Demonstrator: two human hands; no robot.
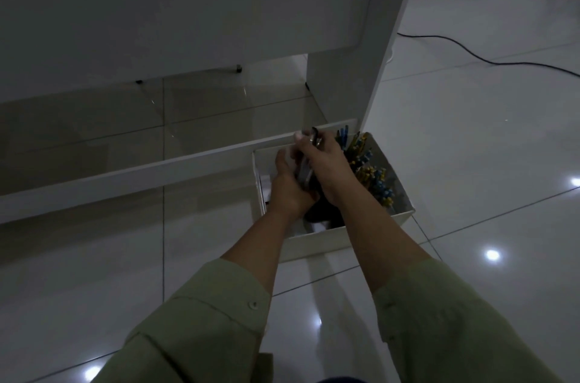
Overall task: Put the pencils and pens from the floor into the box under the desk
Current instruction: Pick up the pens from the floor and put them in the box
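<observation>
A white open box (317, 241) stands on the tiled floor beside the desk's right leg. Its right half holds several yellow and blue pencils (373, 172), some leaning on the far wall. Both my hands are over the box. My right hand (326, 163) grips a bundle of dark pens (306, 167) whose tips stick up past my fingers. My left hand (287, 185) curls around the same bundle from the left and below. The lower ends of the pens and the box's middle are hidden by my hands.
The white desk leg (376, 68) rises right behind the box, and a low white crossbar (141, 175) runs left from it. A black cable (489, 61) lies across the floor at the far right. Glossy tiles with light glare surround the box.
</observation>
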